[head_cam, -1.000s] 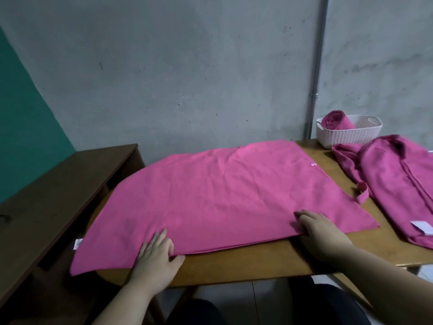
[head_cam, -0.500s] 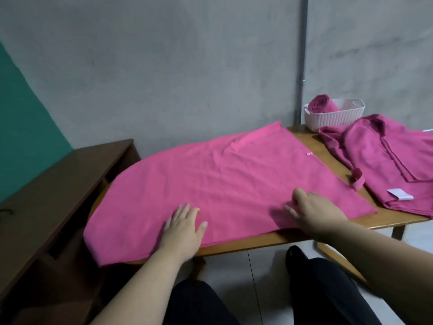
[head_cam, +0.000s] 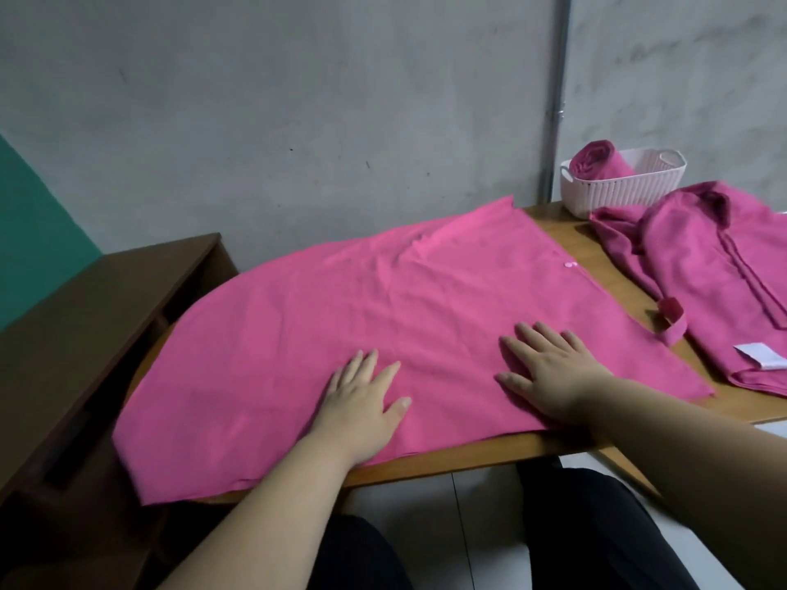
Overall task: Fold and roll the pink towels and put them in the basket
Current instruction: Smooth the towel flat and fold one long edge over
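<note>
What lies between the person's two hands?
Only smooth cloth of the spread pink towel lies between the left hand and the right hand; the head view shows this.

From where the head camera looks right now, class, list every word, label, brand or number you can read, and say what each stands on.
No text can be read in this view.
White tag on the darker pink towel: no print can be made out, too small and blurred.
Basket: no lettering shows.
</note>
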{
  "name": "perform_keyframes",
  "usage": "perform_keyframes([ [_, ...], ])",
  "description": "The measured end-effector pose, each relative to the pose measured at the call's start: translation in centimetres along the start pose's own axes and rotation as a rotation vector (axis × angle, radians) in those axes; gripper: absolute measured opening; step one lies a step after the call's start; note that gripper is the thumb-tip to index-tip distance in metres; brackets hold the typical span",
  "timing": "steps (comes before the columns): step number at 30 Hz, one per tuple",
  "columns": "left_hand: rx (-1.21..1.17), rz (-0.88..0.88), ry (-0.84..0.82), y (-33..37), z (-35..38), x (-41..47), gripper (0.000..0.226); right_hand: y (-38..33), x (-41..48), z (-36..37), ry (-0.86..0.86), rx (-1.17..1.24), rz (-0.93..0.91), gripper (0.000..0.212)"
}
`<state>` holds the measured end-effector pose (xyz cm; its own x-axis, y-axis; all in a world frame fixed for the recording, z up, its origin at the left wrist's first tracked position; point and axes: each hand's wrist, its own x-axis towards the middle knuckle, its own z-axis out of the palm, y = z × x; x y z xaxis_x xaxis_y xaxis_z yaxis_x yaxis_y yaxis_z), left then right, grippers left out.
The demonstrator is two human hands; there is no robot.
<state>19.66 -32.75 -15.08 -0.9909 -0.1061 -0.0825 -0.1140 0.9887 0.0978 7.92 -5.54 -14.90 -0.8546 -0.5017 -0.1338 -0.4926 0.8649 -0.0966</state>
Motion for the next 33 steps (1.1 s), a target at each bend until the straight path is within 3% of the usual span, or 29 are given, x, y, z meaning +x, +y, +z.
perform_keyframes([
  [3,0.066,0.026,-0.072,0.6,1.2,0.0,0.071,0.4,-0.7,0.4,-0.032,-0.004,0.021,0.102],
  [5,0.079,0.035,-0.091,0.6,1.2,-0.3,0.076,0.4,-0.8,0.5,-0.034,-0.005,0.024,0.104],
  [12,0.067,0.081,-0.008,1.8,-0.2,3.6,0.074,1.3,2.0,-1.2,0.159,-0.035,0.032,0.061],
  [17,0.125,0.096,-0.101,2.4,1.2,3.9,0.082,3.1,2.7,0.5,0.027,-0.004,0.082,0.093],
  [20,0.133,0.107,-0.094,2.3,1.4,3.5,0.089,3.3,2.2,0.8,-0.002,0.000,0.100,0.087],
  [25,0.134,0.128,-0.100,3.0,1.4,2.3,0.084,3.3,0.4,1.1,-0.013,-0.008,0.128,0.100],
  [33,0.111,0.158,-0.160,4.5,0.8,-0.2,0.086,3.2,-2.6,1.3,-0.023,0.003,0.159,0.099],
])
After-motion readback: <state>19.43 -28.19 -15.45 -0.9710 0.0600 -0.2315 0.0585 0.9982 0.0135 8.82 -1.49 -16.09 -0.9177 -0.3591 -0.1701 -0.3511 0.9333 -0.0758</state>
